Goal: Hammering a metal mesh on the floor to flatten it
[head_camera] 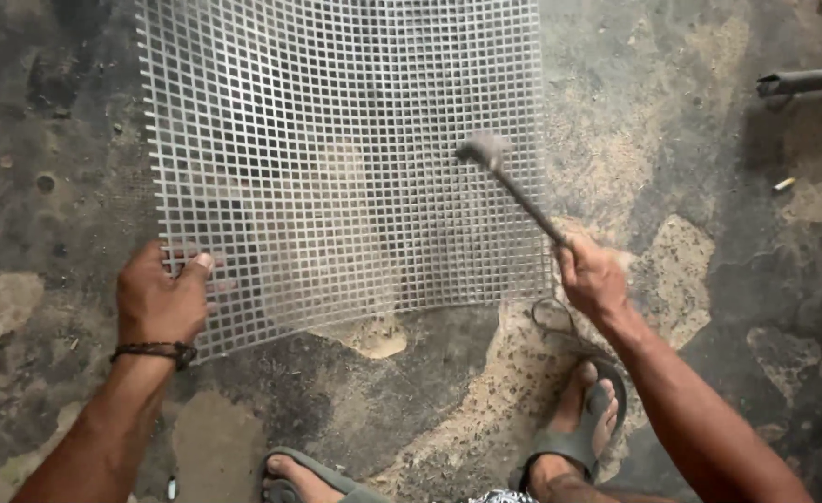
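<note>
The wire mesh sheet (336,158) lies flat on the stained concrete floor (700,233), reaching from the near centre to the far edge of view. The left hand (160,298) presses on its near left corner, thumb on top and fingers curled through the grid. The right hand (592,278) is closed in a full grip around the handle of a hammer (513,186), whose blurred head sits over the right part of the mesh. Two sandalled feet (579,428) stand nearest.
</note>
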